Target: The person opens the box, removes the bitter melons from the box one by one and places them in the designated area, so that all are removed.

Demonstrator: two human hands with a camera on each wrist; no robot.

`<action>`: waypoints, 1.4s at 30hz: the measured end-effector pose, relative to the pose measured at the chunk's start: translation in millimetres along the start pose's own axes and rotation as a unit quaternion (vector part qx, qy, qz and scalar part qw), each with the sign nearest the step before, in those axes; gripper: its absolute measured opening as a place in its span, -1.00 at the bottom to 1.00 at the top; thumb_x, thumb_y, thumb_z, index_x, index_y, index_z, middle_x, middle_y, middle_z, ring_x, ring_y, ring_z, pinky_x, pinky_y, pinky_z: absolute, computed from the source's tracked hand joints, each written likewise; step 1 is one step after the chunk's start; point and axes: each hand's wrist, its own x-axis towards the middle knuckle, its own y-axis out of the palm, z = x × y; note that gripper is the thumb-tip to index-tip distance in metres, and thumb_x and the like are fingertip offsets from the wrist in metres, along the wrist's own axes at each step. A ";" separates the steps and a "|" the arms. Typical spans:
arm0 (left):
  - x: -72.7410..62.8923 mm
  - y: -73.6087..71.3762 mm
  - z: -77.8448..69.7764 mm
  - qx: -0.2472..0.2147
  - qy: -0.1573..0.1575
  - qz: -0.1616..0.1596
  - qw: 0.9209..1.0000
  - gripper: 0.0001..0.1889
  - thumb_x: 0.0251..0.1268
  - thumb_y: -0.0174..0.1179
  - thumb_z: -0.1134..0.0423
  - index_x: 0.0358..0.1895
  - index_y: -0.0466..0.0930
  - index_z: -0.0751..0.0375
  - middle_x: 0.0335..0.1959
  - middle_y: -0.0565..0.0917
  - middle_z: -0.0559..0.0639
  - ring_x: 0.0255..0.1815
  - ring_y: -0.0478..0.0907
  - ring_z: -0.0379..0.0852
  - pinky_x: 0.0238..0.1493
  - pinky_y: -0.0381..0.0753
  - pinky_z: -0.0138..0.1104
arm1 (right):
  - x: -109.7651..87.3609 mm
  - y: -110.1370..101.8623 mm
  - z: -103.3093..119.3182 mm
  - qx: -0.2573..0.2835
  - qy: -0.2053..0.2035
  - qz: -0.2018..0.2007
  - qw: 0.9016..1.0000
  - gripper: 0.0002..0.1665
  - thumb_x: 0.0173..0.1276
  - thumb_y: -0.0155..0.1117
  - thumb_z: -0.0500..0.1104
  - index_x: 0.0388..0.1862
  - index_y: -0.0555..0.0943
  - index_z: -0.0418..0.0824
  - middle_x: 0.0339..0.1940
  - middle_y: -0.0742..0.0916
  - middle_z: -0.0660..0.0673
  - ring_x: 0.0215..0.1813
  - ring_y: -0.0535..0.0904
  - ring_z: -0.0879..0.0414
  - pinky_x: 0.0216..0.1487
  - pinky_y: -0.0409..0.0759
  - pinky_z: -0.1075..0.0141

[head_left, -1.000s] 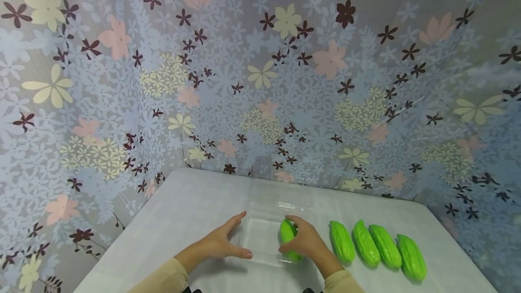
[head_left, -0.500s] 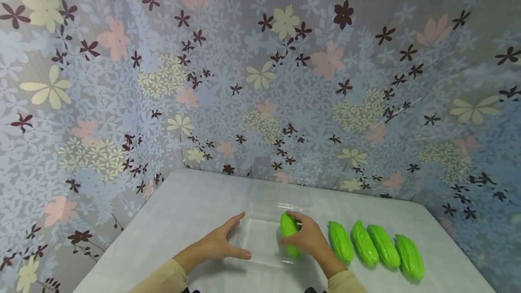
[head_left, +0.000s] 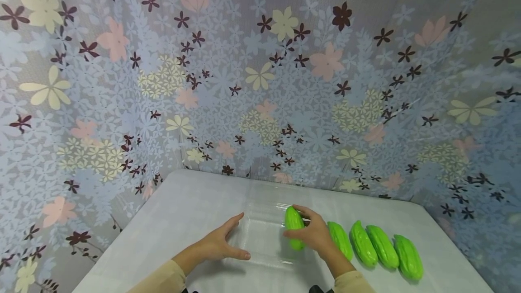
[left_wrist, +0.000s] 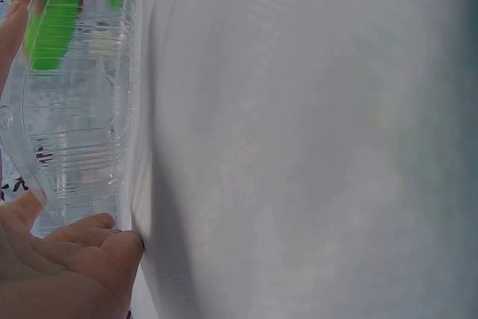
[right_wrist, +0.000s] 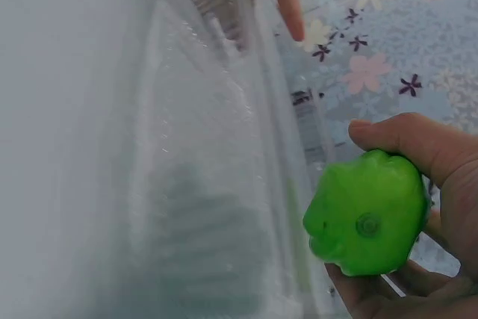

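A clear plastic clamshell box lies on the table in the head view, its lid folded back towards the curtain. My right hand grips a bright green, ridged bitter melon, raised at the box's right side. The right wrist view shows the melon's blunt end between thumb and fingers, with the box beside it. At the box's left side my left hand has its fingers and thumb spread and holds nothing. In the left wrist view its fingers are close to the box wall; whether they touch it I cannot tell.
Several more green bitter melons lie in a row on the white-covered table, right of the box. The nearest one is partly behind my right hand and wrist. A flowered curtain hangs along the table's far edge and sides.
My right hand has lifted the bitter melon up from inside the box's right part and shifted it slightly right. My left hand has stayed almost where it was.
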 end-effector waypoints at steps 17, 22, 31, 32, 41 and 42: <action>-0.7 -6.1 1.1 0.000 0.000 -0.008 1.000 0.20 -0.04 0.61 -0.03 0.64 -0.01 -0.09 0.57 0.14 0.27 0.56 0.02 0.31 0.44 0.04 0.30 | 0.8 -52.7 -3.7 -0.020 0.016 0.004 1.000 0.11 -0.01 0.71 0.00 0.52 0.39 -0.13 0.46 0.38 -0.42 0.40 0.33 -0.38 0.14 0.57 -0.18; -2.6 -5.4 2.4 0.008 0.000 -0.010 1.000 0.20 -0.05 0.61 -0.05 0.64 -0.01 -0.07 0.57 0.15 0.27 0.56 0.04 0.32 0.43 0.04 0.31 | -0.4 -65.4 -12.8 -0.030 0.037 -0.002 0.999 0.12 0.00 0.70 0.02 0.53 0.36 -0.13 0.47 0.35 -0.44 0.42 0.29 -0.41 0.19 0.51 -0.23; -3.6 -5.6 2.0 0.000 0.010 -0.004 1.000 0.17 -0.02 0.60 -0.03 0.64 0.00 -0.09 0.58 0.12 0.25 0.56 0.03 0.29 0.45 0.03 0.28 | -1.7 -98.9 -40.1 -0.044 0.068 -0.003 0.997 0.19 0.07 0.65 0.09 0.59 0.24 -0.18 0.50 0.24 -0.50 0.44 0.19 -0.47 0.21 0.45 -0.31; -3.5 -5.6 1.8 -0.001 0.011 -0.004 1.000 0.18 -0.02 0.60 -0.03 0.64 0.00 -0.09 0.58 0.12 0.25 0.57 0.03 0.29 0.46 0.03 0.27 | -1.7 -103.7 -42.9 -0.050 0.073 -0.004 0.996 0.20 0.08 0.64 0.10 0.59 0.23 -0.18 0.51 0.23 -0.51 0.44 0.18 -0.48 0.21 0.43 -0.33; -1.7 -3.4 0.1 -0.013 0.009 0.003 1.000 0.20 -0.04 0.61 -0.04 0.64 -0.02 -0.05 0.58 0.10 0.30 0.57 0.00 0.30 0.47 0.03 0.23 | -5.4 -153.1 -63.2 -0.095 0.120 -0.013 0.988 0.34 0.05 0.63 0.21 0.62 0.10 -0.27 0.49 0.13 -0.60 0.42 0.09 -0.56 0.22 0.37 -0.39; -1.2 -3.3 0.0 -0.012 0.010 0.003 1.000 0.20 -0.03 0.61 -0.03 0.64 -0.02 -0.05 0.58 0.10 0.30 0.57 0.00 0.30 0.47 0.03 0.23 | -6.5 -158.6 -65.9 -0.098 0.124 -0.012 0.987 0.35 0.06 0.62 0.22 0.62 0.08 -0.28 0.49 0.12 -0.61 0.41 0.08 -0.58 0.22 0.37 -0.39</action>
